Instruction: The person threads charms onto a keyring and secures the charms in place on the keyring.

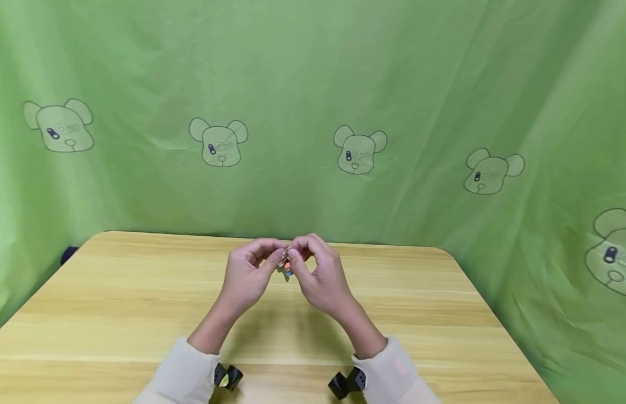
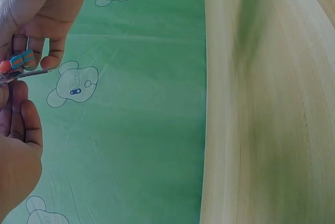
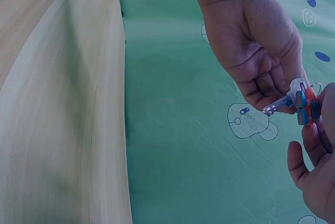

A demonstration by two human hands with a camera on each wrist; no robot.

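Both the left hand (image 1: 246, 279) and right hand (image 1: 323, 276) pinch a key ring (image 1: 284, 255) above the bench (image 1: 409, 320), a silvery key (image 3: 280, 103) and orange-and-blue charm (image 2: 22, 59) hanging below.

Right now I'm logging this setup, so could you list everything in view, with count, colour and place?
Key bunch: one, silver, between the hands; number of keys unclear
Charm: apparently one, orange and blue, with the key bunch
Table: one, light wood, under the hands
Curtain: green, behind and beside the table; panel count unclear
Printed animal faces: five in the head view, dark outlines, on the curtain
Unclear object: one, dark blue, past the table's left edge
Wrist devices: two, black, one at each cuff
Sleeves: two, off-white, on the forearms
Left hand: one, bare, pinching the key bunch
Right hand: one, bare, pinching the key bunch
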